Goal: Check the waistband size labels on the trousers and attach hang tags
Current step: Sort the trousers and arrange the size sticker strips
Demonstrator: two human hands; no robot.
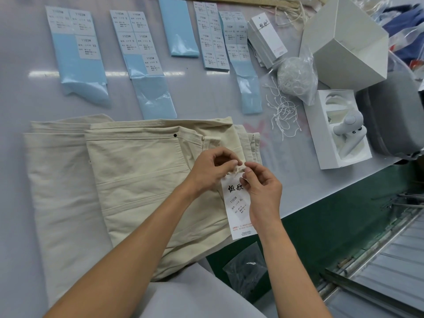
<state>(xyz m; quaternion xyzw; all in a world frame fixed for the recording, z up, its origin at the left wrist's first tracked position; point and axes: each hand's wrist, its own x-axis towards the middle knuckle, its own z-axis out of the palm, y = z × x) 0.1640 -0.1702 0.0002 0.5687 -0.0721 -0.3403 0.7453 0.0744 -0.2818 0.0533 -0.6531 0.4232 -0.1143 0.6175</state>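
A pale grey table (pixel 206 99) holds folded cream trousers (pixel 137 180). At their right edge a white hang tag (pixel 237 207) lies long-ways, its top away from the person. Both hands meet at the tag's top. The left hand (pixel 212 171) and right hand (pixel 261 189) curl and pinch there, maybe on a thin string.

Bright, even overhead light falls across the pale tabletop (pixel 206 92), which carries a soft horizontal glare streak (far left to centre). Shadows are faint. Wide-angle distortion bends the edges; small print on far labels blurs.
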